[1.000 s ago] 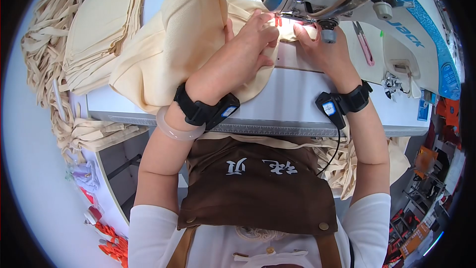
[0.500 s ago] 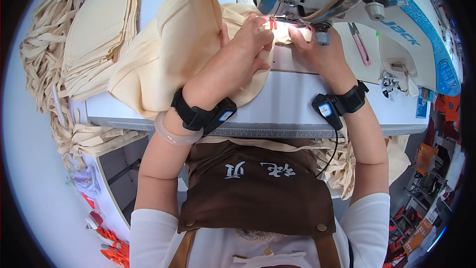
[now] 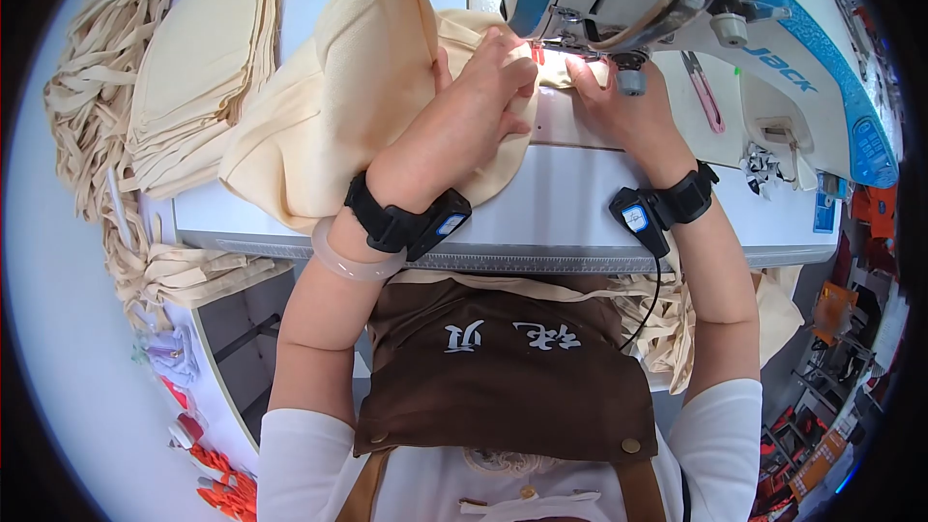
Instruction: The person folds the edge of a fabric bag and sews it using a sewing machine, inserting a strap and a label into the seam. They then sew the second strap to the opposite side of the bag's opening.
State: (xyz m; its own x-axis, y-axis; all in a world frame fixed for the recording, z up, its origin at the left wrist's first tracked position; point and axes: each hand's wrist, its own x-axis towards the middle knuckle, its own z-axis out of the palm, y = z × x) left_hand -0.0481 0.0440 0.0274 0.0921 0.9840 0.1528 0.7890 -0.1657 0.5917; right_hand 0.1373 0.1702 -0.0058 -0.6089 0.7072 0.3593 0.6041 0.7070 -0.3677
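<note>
A bulky piece of cream canvas cloth is bunched on the sewing table, its far edge running under the needle area of a white-and-blue sewing machine. My left hand grips the cloth just left of the lit presser foot, with fingers curled and pressed against it. On the other side of the foot, my right hand pinches a narrow end of the same cloth, its thumb on top. The machine head partly hides the right fingers, and the needle itself cannot be made out.
Stacked cream cloth panels and a heap of cream straps lie to the left. Pink-handled thread snips rest right of the machine head. A ruler strip runs along the table's front edge. More straps hang below.
The view has shifted slightly, so the scene sits a little further right. Both hands keep nearly the same places on the cloth beside the presser foot.
</note>
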